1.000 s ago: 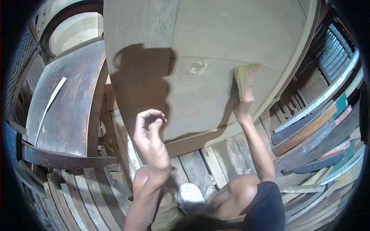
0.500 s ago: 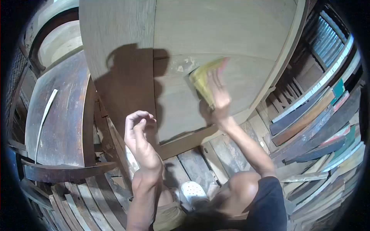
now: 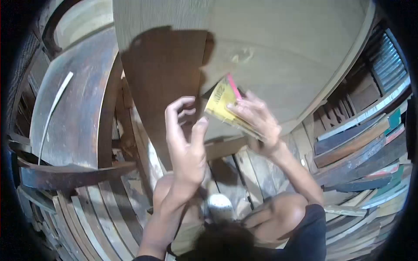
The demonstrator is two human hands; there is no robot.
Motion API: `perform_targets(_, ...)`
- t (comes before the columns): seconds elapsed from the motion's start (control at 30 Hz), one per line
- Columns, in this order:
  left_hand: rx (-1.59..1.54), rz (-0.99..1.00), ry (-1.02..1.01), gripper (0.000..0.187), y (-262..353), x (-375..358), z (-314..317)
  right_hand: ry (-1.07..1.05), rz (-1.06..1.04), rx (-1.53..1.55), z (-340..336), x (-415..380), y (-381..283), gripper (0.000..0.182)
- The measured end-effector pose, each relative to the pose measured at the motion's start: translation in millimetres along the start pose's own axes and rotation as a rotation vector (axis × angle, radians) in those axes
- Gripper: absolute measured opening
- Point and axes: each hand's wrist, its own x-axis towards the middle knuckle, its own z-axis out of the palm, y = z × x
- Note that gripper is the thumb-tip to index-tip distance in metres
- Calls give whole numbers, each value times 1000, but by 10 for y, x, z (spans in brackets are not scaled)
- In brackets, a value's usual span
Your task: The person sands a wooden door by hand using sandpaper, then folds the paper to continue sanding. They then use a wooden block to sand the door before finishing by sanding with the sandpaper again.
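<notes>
My right hand (image 3: pixel 260 124) grips a folded sheet of sandpaper (image 3: pixel 217 101), yellow on its printed back with a pink strip along one edge. My left hand (image 3: pixel 186 135) is just left of the sheet, fingers curved and apart, with nothing in it. A small gap shows between its thumb and the sandpaper. Behind both hands stands a large pale wooden panel (image 3: pixel 278 74), with a small light patch (image 3: pixel 242 55) on its surface. A dark shadow falls across the panel's left part.
A dark curved wooden piece (image 3: pixel 74 100) stands at the left, a thin pale strip (image 3: pixel 55 106) against it. Several wooden boards (image 3: pixel 357 148) are stacked at the right. Below are floor planks (image 3: pixel 257 174), a white shoe (image 3: pixel 220 206) and my bent knees.
My right hand has brought the sandpaper away from the panel toward my left hand. My left hand has risen, and its fingers have spread. The view has shifted slightly.
</notes>
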Motion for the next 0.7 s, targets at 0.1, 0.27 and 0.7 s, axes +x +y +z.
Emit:
perform_targets(0.1, 43, -13, -36, 42, 17, -23, -9, 207, 342, 332, -99, -10, -93, 34)
perform_targets(0.27, 0, -78, -74, 54, 103, -88, -7, 439, 750, 573, -273, 168, -205, 29)
perform_targets(0.7, 184, -28, -40, 35, 103, -94, -9, 263, 970, 1123, -316, 274, -187, 35)
